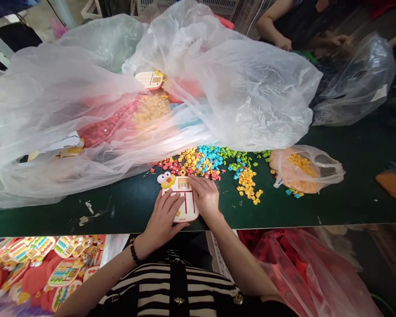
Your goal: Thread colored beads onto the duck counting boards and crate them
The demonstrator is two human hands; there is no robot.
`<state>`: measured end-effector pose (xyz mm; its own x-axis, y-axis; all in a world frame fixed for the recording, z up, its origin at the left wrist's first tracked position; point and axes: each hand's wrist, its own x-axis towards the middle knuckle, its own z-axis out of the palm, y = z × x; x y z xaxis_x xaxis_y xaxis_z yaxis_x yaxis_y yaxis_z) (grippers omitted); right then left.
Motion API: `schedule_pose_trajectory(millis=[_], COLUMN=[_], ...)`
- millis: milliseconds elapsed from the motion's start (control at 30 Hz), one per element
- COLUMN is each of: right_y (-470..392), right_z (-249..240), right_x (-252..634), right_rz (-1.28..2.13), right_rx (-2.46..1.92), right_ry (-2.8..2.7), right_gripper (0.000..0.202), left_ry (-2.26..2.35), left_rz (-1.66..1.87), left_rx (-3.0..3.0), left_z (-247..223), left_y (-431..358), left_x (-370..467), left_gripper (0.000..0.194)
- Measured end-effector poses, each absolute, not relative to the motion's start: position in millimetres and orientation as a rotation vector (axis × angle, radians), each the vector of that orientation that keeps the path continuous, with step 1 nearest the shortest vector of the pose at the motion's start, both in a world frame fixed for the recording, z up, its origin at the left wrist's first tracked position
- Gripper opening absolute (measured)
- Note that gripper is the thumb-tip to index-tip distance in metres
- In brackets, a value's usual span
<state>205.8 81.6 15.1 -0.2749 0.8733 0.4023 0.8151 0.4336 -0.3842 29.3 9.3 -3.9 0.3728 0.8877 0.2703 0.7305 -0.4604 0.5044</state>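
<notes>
A white toy board [188, 211] with red lines and a yellow duck head [166, 179] at its top left lies at the front edge of the green table. My left hand [165, 213] rests on the board's left part, fingers spread and flat. At the upper right of the board, my right hand [205, 196] is bent with its fingers together near the small window; what its fingertips hold, if anything, is hidden. Just behind the board lie small loose red pieces [173, 165], yellow pieces [247, 178], blue pieces [210, 156] and green pieces [239, 156].
Large clear plastic bags [251, 88] cover the back of the green table [125, 215]. A small bag of yellow pieces [300, 165] sits at the right. Finished-looking colourful boards [64, 270] fill a container below left; red plastic [293, 259] is below right. Another person's arm [272, 28] shows at the back right.
</notes>
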Motion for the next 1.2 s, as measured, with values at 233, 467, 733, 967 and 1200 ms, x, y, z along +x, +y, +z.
schedule_pose_trajectory(millis=[233,467,733,967,1200], right_y=[54.5,56.1,66.5,67.2,79.7], right_z=[13.1,15.5,21.5,23.4,33.0], right_x=[207.7,200.3,208.1,198.7,194.7], right_rz=[-0.044,0.073,0.167,0.464,0.724], right_rx=[-1.477,-1.5,-1.35,-1.16,-1.029], right_ry=[-2.269,-2.256,-2.169,-2.216,-2.216], right_gripper=[0.029,0.029,0.022,0.022,0.019], left_ry=[1.433,1.441,1.471,1.472,1.484], left_rz=[0.79,0.765,0.795,0.814,0.822], left_rx=[2.301,2.295,2.244,2.241,2.242], left_z=[-4.0,-4.2,-1.7,-6.6,-7.2], left_y=[9.6,9.7,10.4,10.5,10.4], left_x=[29.7,30.4,31.1,31.1,31.2], left_gripper=[0.075,0.078,0.086,0.095,0.099])
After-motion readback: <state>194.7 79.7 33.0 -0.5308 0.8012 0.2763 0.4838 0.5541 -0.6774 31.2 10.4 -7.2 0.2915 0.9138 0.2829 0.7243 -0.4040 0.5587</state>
